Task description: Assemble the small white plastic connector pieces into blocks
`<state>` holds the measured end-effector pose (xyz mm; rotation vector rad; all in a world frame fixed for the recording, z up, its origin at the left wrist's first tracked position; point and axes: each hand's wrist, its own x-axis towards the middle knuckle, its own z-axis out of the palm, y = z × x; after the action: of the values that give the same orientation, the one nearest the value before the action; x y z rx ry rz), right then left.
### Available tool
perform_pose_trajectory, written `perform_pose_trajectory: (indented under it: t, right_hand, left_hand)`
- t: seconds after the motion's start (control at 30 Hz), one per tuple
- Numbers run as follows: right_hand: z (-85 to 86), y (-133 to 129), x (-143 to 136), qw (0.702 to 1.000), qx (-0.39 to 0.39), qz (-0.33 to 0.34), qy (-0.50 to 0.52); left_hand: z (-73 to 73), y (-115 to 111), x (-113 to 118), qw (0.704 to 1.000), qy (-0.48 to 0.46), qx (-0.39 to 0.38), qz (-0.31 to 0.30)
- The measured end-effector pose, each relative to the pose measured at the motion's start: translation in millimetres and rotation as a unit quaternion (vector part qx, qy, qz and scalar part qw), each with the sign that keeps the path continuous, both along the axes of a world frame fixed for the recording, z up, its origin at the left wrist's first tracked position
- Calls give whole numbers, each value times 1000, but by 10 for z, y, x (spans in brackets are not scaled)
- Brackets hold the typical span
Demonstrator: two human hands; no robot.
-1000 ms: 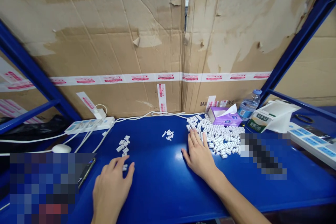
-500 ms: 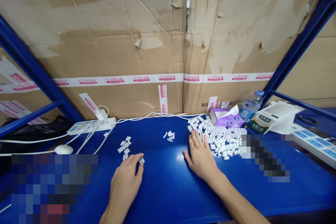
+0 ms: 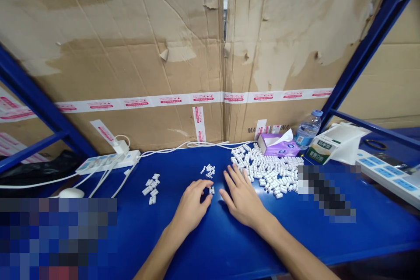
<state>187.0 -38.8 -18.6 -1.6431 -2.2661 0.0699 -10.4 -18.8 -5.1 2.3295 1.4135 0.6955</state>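
Note:
Between the thumb and forefinger of my left hand [image 3: 193,203] is a small white plastic piece [image 3: 211,190] with dark marks, just in front of a small cluster of tiny white bits [image 3: 208,170]. My right hand [image 3: 243,194] lies with fingers spread on the table, its fingertips at the left edge of a large pile of small white plastic pieces [image 3: 275,175]. Farther left, a loose group of similar white pieces [image 3: 152,188] rests on the blue table [image 3: 203,245].
A purple tissue box [image 3: 280,146], a water bottle [image 3: 308,129] and a green-and-white box [image 3: 323,148] stand behind the pile. Power strips [image 3: 108,162] with white cables lie at both sides. Cardboard [image 3: 147,61] walls the back. Two areas are pixelated.
My left hand has moved right, from the left group to near the middle cluster, with the white piece in its fingers. My right hand has shifted slightly left, fingers more spread.

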Motion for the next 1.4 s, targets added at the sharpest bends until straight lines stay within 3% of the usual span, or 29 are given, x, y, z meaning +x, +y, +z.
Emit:
perform_pose_trajectory:
  t: [0.13,0.3,0.43,0.67,1.07,1.27,1.4]
  right_hand:
    - [-6,14,-69,998,-28,44,24]
    - [-14,25,-127,999,-45,14,-1]
    - [-32,23,-142,998,-49,7,-24]
    - [-52,32,-138,998,-55,6,-36]
    - [54,40,-132,997,-73,11,-34]
    - [290,277,-120,997,-64,13,-36]
    - [326,489,-184,998,-50,11,-26]
  left_hand:
    - [-107,-59,-160,998,30,40,33]
    - [-245,-174,-336,979,133,73,134]
    - [-235,-259,-352,974,189,58,113]
    - [-131,-284,-322,973,208,37,98]
    - [-207,-258,-343,971,210,53,99]
    - [-210,-254,-343,971,211,53,100]
    - [-195,-256,-340,969,220,46,100]
